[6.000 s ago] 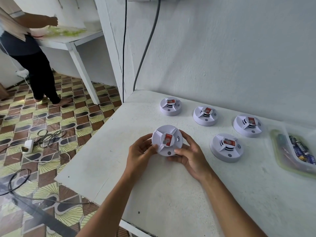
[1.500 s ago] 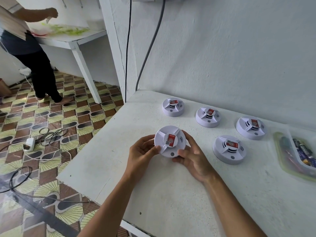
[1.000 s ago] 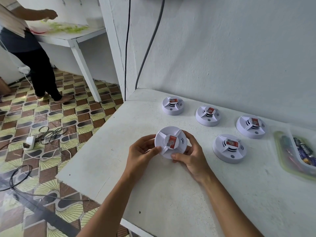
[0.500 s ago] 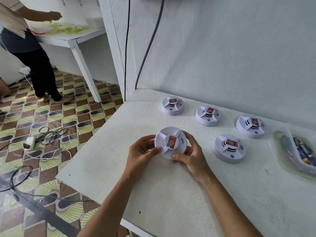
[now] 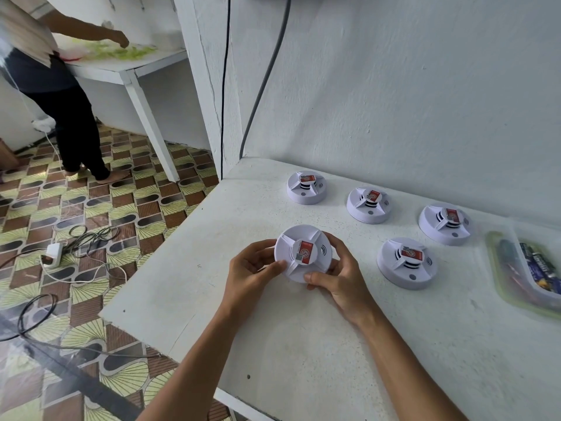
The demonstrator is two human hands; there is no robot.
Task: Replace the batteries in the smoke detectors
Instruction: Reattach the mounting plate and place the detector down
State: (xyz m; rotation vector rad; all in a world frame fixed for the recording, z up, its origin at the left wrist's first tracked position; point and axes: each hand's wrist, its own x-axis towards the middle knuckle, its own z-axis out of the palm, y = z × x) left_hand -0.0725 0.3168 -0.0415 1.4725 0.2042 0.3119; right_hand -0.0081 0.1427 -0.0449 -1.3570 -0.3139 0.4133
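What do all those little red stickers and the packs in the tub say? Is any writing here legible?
No text can be read out.
Held smoke detector: red-and-white sticker with a code square and round mark; print too small.
Four detectors on the table: similar red stickers, blurred.
Batteries in the plastic tub: pale lettering on dark wrappers, too blurred.

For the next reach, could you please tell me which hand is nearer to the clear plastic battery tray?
Right. The right hand grips the held white smoke detector on the side toward the clear plastic battery tray; the left hand grips its far side.
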